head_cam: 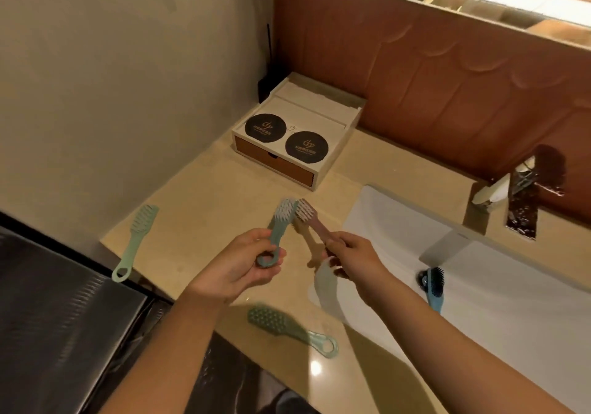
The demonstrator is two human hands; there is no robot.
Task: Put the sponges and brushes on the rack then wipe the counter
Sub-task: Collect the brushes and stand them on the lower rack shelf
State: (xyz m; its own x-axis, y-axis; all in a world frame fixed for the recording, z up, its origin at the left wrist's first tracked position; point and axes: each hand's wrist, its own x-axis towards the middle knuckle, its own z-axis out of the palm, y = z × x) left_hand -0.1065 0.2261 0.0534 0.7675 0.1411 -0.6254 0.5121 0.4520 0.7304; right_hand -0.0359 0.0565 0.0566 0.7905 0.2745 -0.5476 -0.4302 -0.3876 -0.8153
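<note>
Five brushes in all. Two held above the beige counter [198, 196]: one teal brush [281, 218], gripped at its ringed handle by the curled left hand [243, 263], and one pink brush [308, 215], gripped at the handle by the curled right hand [348, 254], bristle heads side by side. Two more flat on the counter: one pale green brush [136, 241] by the left wall, one dark green brush [281, 321] near the front edge. One blue brush [435, 285] down in the white sink [383, 222], beside the drain. Two black round coasters [265, 127] on one white drawer box [307, 110] at the back corner.
</note>
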